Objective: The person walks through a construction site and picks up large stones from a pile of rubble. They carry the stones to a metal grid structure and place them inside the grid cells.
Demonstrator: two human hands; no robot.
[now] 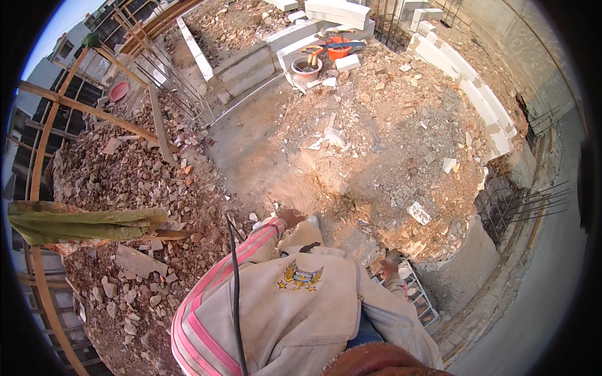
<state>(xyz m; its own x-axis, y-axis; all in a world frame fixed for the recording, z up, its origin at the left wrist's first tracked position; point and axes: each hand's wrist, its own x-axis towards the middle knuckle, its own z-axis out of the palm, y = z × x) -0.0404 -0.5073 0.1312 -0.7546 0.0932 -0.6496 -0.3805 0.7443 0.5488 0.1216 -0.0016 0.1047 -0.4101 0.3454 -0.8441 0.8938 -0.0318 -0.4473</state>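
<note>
Slotted pale object, partly hidden by the sleeve, lies at lower right beside the right hand; that hand's and the left hand's finger states cannot be told.

Left hand low over dirt ground, grip unclear | right hand beside pale gridded piece | far edge of ground: whitish bucket, orange bucket with blue-bladed handsaw across its rim | right edge: white block wall | left edge: green cloth over timber pole
</note>
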